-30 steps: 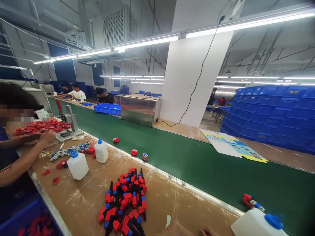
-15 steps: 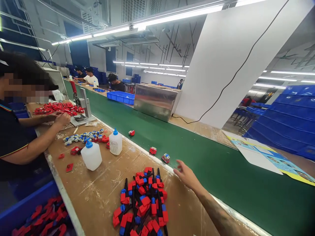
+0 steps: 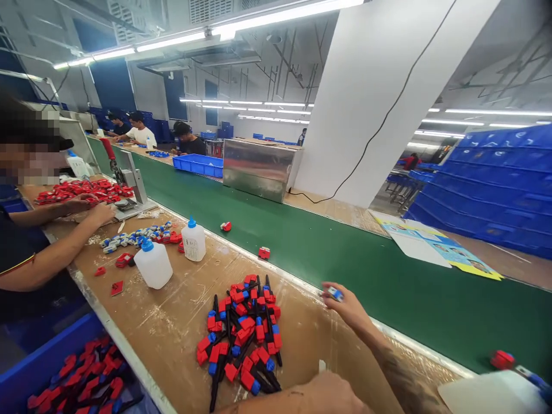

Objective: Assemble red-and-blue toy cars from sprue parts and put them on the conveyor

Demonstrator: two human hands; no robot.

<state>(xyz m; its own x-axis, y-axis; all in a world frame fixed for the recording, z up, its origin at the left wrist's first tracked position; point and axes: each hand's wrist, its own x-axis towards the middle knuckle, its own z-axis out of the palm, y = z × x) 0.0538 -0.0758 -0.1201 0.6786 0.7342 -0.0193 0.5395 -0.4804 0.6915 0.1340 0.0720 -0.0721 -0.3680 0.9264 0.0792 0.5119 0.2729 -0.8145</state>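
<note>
My right hand is above the near edge of the green conveyor belt, its fingers closed on a small toy piece in white and blue. My left hand reaches in low at the bottom edge; it is blurred and its fingers are hidden. A small pale bit shows just above it. Beside my left forearm lies a heap of red, black and blue toy parts with long black rods. Another red and white piece rests on the belt's near edge.
The green belt runs alongside the bench, with a further red piece on it. Two white bottles with blue caps stand left of the heap. A co-worker's hands are by a clamp press. A blue bin sits lower left.
My right hand has picked the white and blue toy piece off the belt and drawn it slightly right. My left hand has come into view at the bottom. The view has turned right.
</note>
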